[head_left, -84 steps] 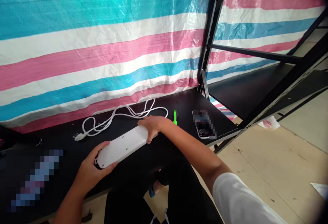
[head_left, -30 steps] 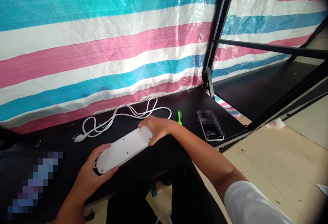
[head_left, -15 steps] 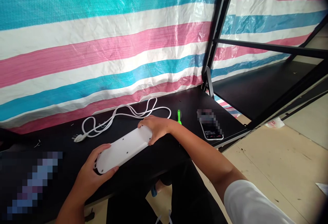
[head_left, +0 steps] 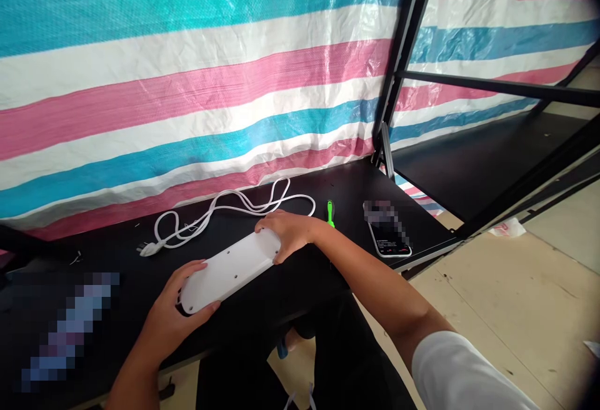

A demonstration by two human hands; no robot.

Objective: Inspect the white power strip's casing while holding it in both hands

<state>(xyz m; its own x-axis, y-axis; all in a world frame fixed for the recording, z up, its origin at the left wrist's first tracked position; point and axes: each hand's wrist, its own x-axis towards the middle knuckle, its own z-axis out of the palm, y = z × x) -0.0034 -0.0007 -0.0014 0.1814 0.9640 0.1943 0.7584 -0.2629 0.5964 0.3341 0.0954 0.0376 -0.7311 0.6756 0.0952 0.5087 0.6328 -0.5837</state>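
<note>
Casing (head_left: 232,272) of white plastic, long and round-ended, is held aslant between both hands, with its flat face turned up and a few small dark holes seen in it. Its nearer end is clasped by the left hand (head_left: 169,310), whose digits are spread around the curve and pressed to both long edges. The farther end is pinched by the right hand (head_left: 291,235), with its digits curled over the two edges. The casing is held at the black tabletop (head_left: 342,179); whether it is borne by that surface or lifted from it cannot be told. Beyond the hands, a white cord (head_left: 206,216) is laid in loose loops, one stretch being lost behind the right hand, and its plug (head_left: 149,249) is set ahead of the left hand. Just beyond the right forearm, a green tool (head_left: 330,211) is seen, and farther right a phone (head_left: 392,244) is laid face up, its screen partly pixelated. To the left of the left hand, whatever is covered by a pixelated patch cannot be told. Ahead of both hands, the tabletop is backed by a striped sheet (head_left: 187,97).
</note>
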